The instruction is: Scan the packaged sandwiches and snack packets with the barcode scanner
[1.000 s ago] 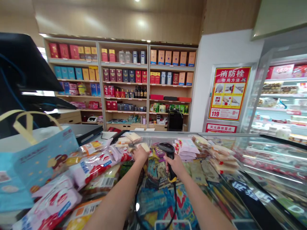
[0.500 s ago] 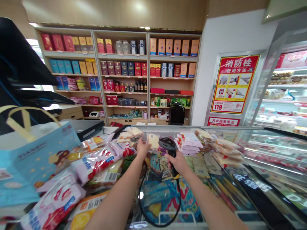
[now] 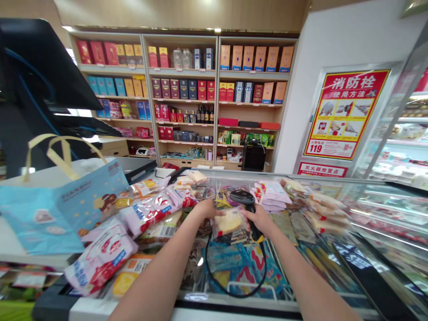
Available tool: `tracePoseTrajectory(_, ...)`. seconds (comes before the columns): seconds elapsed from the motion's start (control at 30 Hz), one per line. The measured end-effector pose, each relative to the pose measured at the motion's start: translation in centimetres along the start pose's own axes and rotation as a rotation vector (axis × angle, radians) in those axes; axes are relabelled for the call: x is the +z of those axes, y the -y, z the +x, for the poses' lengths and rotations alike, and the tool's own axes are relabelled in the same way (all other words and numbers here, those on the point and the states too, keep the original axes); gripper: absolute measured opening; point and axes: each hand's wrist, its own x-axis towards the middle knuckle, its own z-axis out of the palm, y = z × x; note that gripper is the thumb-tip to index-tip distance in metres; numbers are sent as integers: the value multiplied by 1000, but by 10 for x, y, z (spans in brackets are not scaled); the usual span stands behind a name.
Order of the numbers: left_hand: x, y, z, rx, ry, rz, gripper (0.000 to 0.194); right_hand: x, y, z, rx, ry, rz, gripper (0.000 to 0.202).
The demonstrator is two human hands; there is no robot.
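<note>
My left hand [image 3: 206, 209] is closed on the edge of a clear-wrapped bread slice [image 3: 229, 221], held over the glass counter top [image 3: 203, 283]. My right hand [image 3: 261, 219] grips a black barcode scanner [image 3: 243, 196] by its handle, its head above the bread slice. The right fingers are close to the bread's wrapper; whether they touch it I cannot tell. A black cable [image 3: 209, 272] loops down from the scanner. More wrapped bread slices [image 3: 197, 176] are piled just beyond my left hand. Pink and white packets [image 3: 270, 194] lie stacked right of the scanner.
On the left are a blue paper bag [image 3: 90, 191], pink-and-red snack bags [image 3: 103, 254] and a dark monitor [image 3: 43, 67]. Another pile of wrapped bread [image 3: 324, 207] sits at the right. Shelves of boxed bottles [image 3: 182, 89] line the back wall.
The bread slice has come nearer, below the scanner, with my left hand on it. My right hand still holds the scanner. The view has shifted slightly left.
</note>
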Motion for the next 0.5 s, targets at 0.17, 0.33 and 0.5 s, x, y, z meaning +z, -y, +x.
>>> tracePoseTrajectory(0.17, 7, -7, -7, 74, 197, 65, 43, -1, -2, 0, -13, -16, -16, 37)
tracePoseTrajectory(0.33, 4, -1, -2, 117, 131, -343, 29, -2, -4, 2, -10, -2, 26, 38)
tracePoseTrajectory(0.5, 8, 7, 11, 68, -281, -917, 39, -4, -6, 3, -15, -26, 124, 36)
